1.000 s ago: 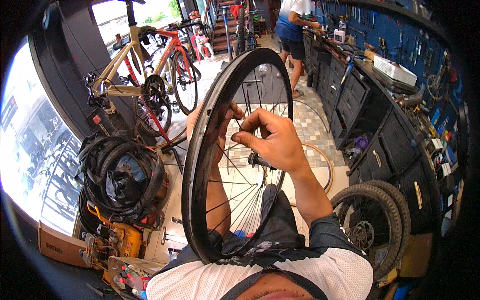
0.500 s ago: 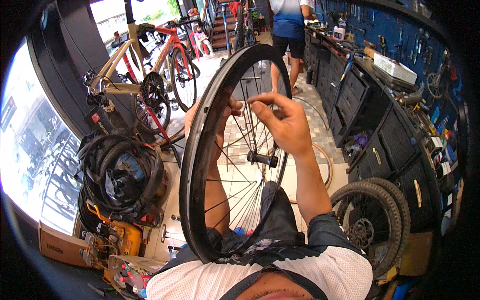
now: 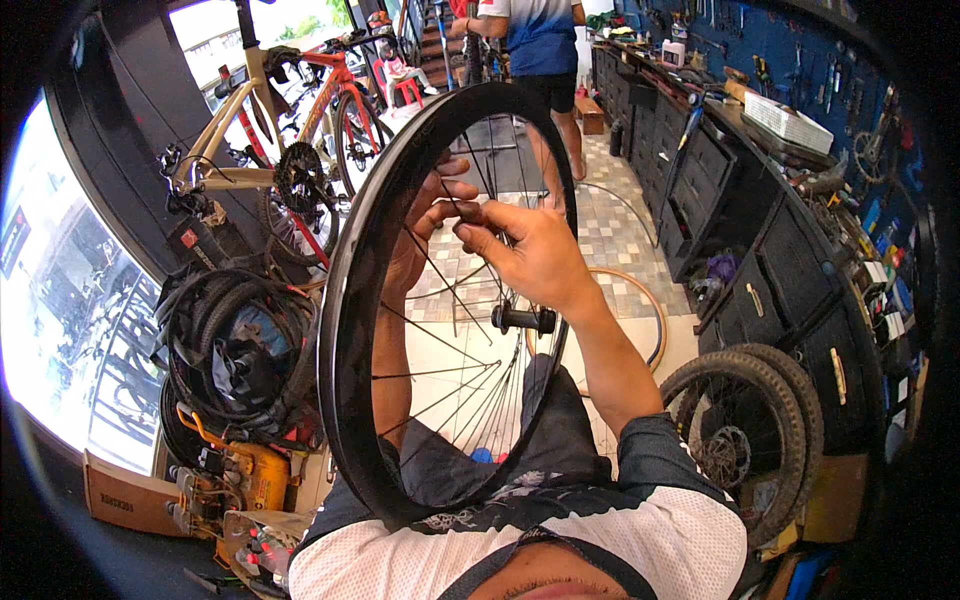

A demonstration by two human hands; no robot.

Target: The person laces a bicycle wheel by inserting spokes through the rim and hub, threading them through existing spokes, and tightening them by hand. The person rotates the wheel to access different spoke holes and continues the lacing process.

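A black bicycle wheel [image 3: 345, 330] without a tyre stands upright in front of my body, its lower rim near my lap. Thin black spokes [image 3: 440, 372] run between the rim and the black hub [image 3: 524, 319]; some of them hang loose or slanted. My left hand [image 3: 425, 225] reaches through from the wheel's left side, thumb and forefinger pinched at a spoke in the upper part, other fingers loosely curled. Right beside it, my right hand [image 3: 535, 255] closes thumb and forefinger on the same spot. The fingertips partly hide the spoke there.
At the left stand a tan bicycle frame [image 3: 225, 130], a red bicycle [image 3: 330, 85] and a heap of black tyres [image 3: 215, 340] above a yellow machine [image 3: 262, 475]. Dark cabinets [image 3: 765, 280] and two knobby-tyred wheels [image 3: 735, 440] line the right. Another person [image 3: 545, 60] stands ahead; someone sits farther back.
The wheel has tipped and shifted left. My hands have come together at the spoke, the right one moving left and down. The other person ahead has moved left.
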